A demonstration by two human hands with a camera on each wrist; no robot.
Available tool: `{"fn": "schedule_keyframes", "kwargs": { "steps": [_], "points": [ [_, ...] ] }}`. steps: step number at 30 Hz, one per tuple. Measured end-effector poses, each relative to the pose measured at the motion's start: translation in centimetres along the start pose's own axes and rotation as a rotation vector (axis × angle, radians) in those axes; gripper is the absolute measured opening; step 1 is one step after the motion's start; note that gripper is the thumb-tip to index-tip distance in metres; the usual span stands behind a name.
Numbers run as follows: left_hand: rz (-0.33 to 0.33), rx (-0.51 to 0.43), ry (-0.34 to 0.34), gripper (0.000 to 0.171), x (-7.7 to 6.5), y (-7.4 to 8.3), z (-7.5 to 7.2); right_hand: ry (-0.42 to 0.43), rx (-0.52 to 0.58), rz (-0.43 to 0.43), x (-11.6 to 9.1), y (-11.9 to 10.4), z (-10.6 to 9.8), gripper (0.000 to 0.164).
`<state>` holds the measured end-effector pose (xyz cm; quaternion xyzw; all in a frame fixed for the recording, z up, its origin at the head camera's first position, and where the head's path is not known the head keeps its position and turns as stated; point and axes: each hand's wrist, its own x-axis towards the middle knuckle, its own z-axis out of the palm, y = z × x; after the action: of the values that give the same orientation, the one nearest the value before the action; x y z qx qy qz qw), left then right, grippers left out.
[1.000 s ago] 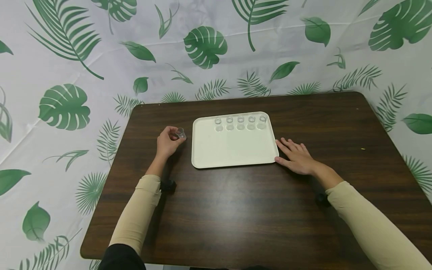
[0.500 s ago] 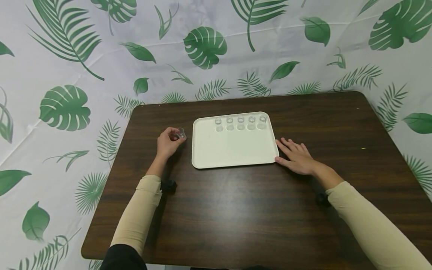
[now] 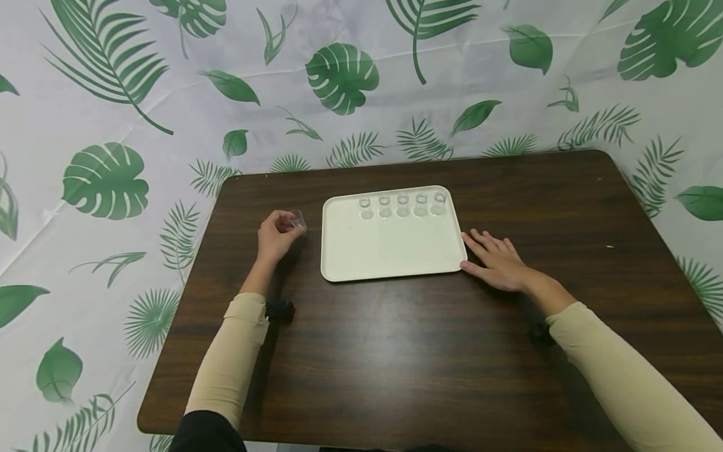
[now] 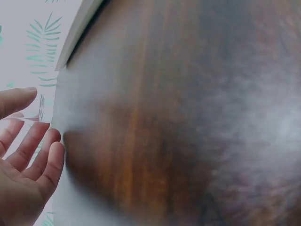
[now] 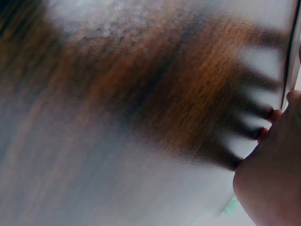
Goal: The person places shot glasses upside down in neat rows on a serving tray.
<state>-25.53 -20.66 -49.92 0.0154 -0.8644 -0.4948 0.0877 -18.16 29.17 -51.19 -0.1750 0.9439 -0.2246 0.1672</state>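
My left hand [image 3: 274, 236] pinches a small clear plastic cup [image 3: 298, 221] between thumb and fingers, to the left of the white tray [image 3: 390, 248]. The cup looks tilted. In the left wrist view only part of its clear rim [image 4: 42, 108] shows beside the thumb. On the tray, several similar clear cups [image 3: 403, 206] stand in a row along the far side. My right hand [image 3: 497, 262] lies with fingers spread at the tray's right edge, its thumb and fingertips touching or very close to that edge.
The tray rests on a dark wood table [image 3: 390, 351]. Behind and to the sides hangs a white cloth with green leaves [image 3: 341, 78]. A tiny yellow scrap [image 3: 609, 247] lies on the table at the right.
My left hand has shifted slightly left, away from the tray, and the cup in it has turned a little. The right hand, tray and row of cups keep their places.
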Motion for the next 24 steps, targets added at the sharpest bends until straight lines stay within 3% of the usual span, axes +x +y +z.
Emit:
{"fn": "schedule_keyframes", "kwargs": {
  "steps": [5,12,24],
  "points": [
    [0.019,-0.021,-0.024,0.031,0.8,0.6,-0.5,-0.006,0.003,0.001,-0.1,-0.1,-0.1,0.081],
    [0.104,-0.003,-0.097,0.03,1.8,2.3,-1.2,-0.003,0.007,0.005,-0.2,-0.1,-0.2,0.08],
    [0.264,0.214,-0.259,0.031,3.6,5.6,-0.6,-0.001,0.01,-0.001,-0.1,0.0,-0.2,0.08]
  ]
}}
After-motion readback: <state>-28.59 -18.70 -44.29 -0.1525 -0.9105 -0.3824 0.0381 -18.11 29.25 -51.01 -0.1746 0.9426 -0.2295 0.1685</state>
